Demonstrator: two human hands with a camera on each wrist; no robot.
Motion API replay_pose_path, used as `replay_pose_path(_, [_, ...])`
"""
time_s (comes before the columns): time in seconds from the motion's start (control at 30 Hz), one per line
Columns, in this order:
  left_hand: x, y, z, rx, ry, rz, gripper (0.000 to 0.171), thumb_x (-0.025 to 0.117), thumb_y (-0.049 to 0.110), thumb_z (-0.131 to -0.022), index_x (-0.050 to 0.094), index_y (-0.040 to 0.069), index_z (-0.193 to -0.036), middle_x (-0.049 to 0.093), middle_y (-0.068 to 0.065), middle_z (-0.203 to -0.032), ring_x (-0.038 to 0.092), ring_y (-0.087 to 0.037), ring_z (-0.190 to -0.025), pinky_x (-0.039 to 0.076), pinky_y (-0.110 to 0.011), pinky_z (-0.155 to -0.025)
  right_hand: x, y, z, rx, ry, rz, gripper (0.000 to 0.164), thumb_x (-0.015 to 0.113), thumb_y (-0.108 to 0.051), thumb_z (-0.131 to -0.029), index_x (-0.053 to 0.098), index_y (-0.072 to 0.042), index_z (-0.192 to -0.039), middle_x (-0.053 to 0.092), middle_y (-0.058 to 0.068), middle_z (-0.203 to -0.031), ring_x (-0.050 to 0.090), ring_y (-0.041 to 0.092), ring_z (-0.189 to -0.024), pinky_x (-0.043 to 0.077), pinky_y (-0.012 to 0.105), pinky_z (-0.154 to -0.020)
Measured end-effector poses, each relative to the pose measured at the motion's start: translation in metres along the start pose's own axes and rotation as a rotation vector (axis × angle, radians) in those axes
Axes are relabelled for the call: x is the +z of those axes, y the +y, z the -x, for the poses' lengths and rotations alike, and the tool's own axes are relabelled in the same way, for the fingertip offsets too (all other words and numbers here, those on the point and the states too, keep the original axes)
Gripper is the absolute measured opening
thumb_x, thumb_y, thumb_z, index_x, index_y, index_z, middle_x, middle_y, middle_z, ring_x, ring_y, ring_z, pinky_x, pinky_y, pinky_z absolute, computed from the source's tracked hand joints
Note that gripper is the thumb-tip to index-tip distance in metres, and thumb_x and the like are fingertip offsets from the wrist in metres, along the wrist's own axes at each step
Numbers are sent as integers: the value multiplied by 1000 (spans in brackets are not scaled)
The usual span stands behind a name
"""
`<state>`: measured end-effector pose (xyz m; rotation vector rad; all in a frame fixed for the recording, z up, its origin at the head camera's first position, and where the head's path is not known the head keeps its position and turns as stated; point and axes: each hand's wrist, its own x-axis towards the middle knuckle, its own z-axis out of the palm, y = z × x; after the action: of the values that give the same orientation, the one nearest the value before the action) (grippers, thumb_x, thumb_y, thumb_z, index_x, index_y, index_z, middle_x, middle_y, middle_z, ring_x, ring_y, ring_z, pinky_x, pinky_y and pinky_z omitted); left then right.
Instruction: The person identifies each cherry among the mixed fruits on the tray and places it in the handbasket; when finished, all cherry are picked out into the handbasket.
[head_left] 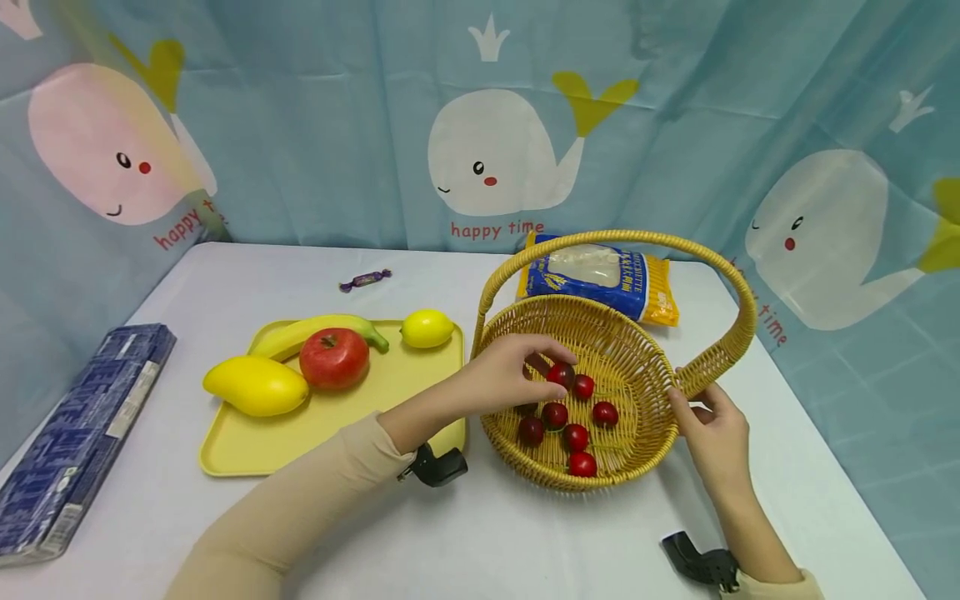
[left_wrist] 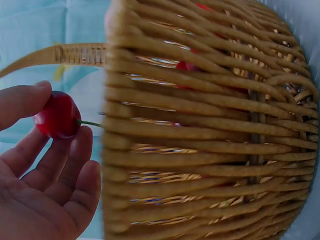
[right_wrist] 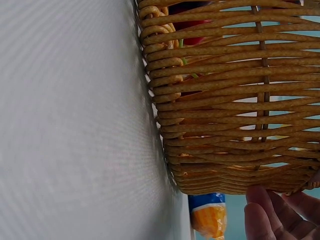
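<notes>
My left hand [head_left: 510,375] is over the left part of a round wicker basket [head_left: 645,442] and pinches a dark red cherry [left_wrist: 57,115] between thumb and fingers. In the left wrist view that cherry's green stem points at the basket's rim. Several more cherries [head_left: 576,437] lie on the basket floor, one partly hidden under my left hand. My right hand [head_left: 716,437] grips the basket's right rim by the foot of its tall handle [head_left: 615,237]. Its fingertips [right_wrist: 257,195] show at the woven wall in the right wrist view.
Left of the basket, a yellow tray [head_left: 337,442] carries a banana [head_left: 300,333], a mango [head_left: 257,386], a red apple [head_left: 334,358] and a lemon [head_left: 427,328]. Behind are a wrapped candy [head_left: 365,280] and a blue-and-yellow food packet [head_left: 600,275]. A blue pack [head_left: 82,433] lies far left.
</notes>
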<state>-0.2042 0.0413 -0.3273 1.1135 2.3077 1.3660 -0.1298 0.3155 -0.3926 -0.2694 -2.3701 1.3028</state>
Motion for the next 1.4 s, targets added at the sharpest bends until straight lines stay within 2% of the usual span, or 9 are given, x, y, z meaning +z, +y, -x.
replay_pose_path(0.23, [8, -9, -19, -87, 2, -18, 33, 71, 18, -81, 63, 14, -113, 61, 5, -107, 56, -10, -94, 46, -20, -80, 1, 0, 0, -6, -4, 10, 37, 61, -20, -89, 56, -6, -123, 55, -10, -89, 60, -1, -67, 50, 15, -56])
replay_pose_path(0.47, [15, -15, -33, -160, 2, -73, 34, 74, 14, -78, 64, 13, -110, 62, 7, -104, 54, -10, -96, 45, -22, -80, 0, -2, 2, -6, -6, 19, 37, 60, -20, -90, 55, -5, -124, 54, -11, -90, 60, -1, -68, 50, 15, -57])
replay_pose_path(0.6, [19, -21, -39, -200, -38, -131, 32, 75, 12, -76, 65, 13, -107, 62, 6, -101, 54, -8, -91, 44, -19, -77, -1, -2, 2, -13, -6, 21, 37, 59, -20, -90, 54, -4, -123, 55, -9, -90, 60, -1, -68, 50, 15, -57])
replay_pose_path(0.77, [23, -24, -40, -239, -135, -240, 29, 76, 9, -75, 65, 12, -102, 61, 4, -98, 52, -9, -84, 43, -20, -70, 0, 0, 2, -34, -8, 11, 39, 59, -22, -90, 54, -2, -123, 56, -2, -93, 60, 0, -69, 50, 15, -56])
replay_pose_path(0.93, [25, -26, -40, -237, -158, -357, 29, 76, 9, -74, 65, 13, -102, 61, 3, -98, 53, -9, -86, 43, -21, -74, 0, 13, -1, -67, -16, 6, 40, 59, -25, -90, 54, -5, -125, 56, -1, -95, 61, 0, -70, 51, 16, -57])
replay_pose_path(1.1, [25, -31, -40, -239, -167, -381, 31, 76, 7, -73, 67, 11, -102, 63, 2, -99, 54, -10, -88, 43, -21, -75, 1, 28, -5, -82, -22, 16, 40, 59, -28, -90, 54, -9, -126, 57, -1, -97, 63, 3, -72, 52, 17, -57])
replay_pose_path(1.4, [25, -31, -36, -251, -234, -449, 34, 75, 9, -75, 65, 13, -107, 63, 3, -97, 55, -10, -88, 44, -21, -75, 4, 46, -10, -80, 4, 35, 41, 59, -36, -89, 55, -18, -125, 58, 0, -99, 64, 7, -73, 53, 20, -57])
